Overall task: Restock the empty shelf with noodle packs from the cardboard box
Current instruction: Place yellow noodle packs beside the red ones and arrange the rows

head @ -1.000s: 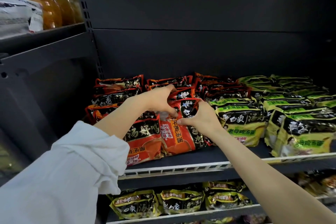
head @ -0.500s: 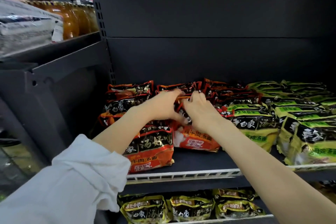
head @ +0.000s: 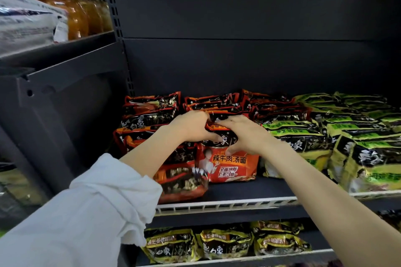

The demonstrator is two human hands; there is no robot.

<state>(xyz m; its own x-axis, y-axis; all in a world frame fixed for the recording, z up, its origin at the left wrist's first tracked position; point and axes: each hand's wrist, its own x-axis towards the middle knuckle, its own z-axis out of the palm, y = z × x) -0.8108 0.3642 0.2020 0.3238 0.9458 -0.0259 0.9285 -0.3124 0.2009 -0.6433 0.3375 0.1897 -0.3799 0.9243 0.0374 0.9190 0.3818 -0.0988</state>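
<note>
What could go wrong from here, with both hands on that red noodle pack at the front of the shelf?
1. Both hands, left hand and right hand, grip the red pack by its top; once released it may tip forward.
2. The left front red pack leans near the shelf's front rail and could slide off.
3. The right forearm passes close to the green packs and might nudge them.

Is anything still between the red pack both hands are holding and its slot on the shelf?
Nothing visible. Both hands, left and right, grip the top of the red pack, which already stands on the shelf in front of the red row.
</note>
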